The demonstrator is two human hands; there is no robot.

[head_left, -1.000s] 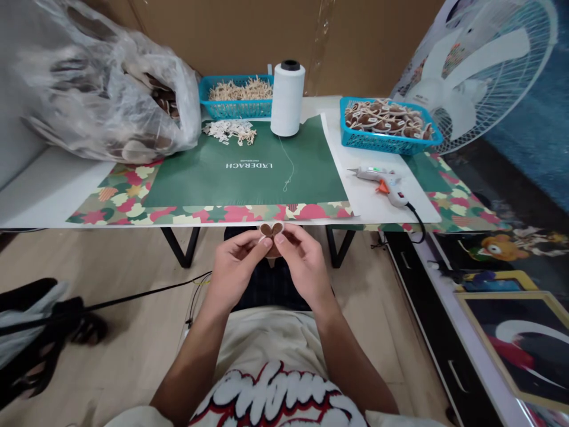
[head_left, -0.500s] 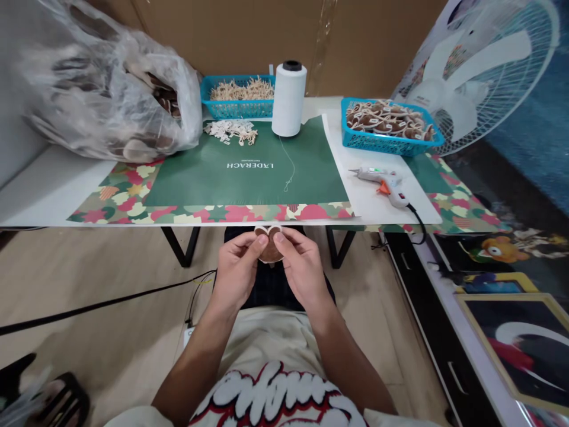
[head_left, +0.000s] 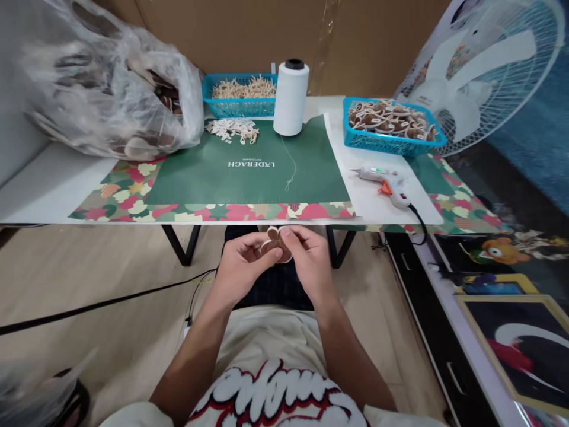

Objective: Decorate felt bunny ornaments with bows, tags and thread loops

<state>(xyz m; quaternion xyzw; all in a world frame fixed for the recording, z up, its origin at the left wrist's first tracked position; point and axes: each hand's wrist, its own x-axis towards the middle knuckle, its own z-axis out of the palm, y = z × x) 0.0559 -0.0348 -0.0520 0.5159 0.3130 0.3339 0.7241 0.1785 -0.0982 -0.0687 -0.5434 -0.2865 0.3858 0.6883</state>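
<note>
Both hands hold one small brown felt piece with a pale edge (head_left: 284, 256) over the lap, just below the table's front edge. The thumb of my left hand (head_left: 242, 261) presses on the middle of the piece, its fingers behind. My right hand (head_left: 306, 255) pinches the upper right part between thumb and fingers. A rounded, pale-rimmed lobe stands up at the top between the hands. The fingers cover much of the rest.
On the table (head_left: 48, 198) are a plastic bag (head_left: 111, 89), a blue basket of pale ties (head_left: 240, 108), small white tags (head_left: 233, 128), a thread cone (head_left: 291, 101), a basket of brown pieces (head_left: 391, 142) and a glue gun (head_left: 386, 181). A fan (head_left: 466, 77) stands at right.
My left thumb has slid right and down onto the middle of the piece. The piece is now turned, and my right hand has shifted slightly to the right.
</note>
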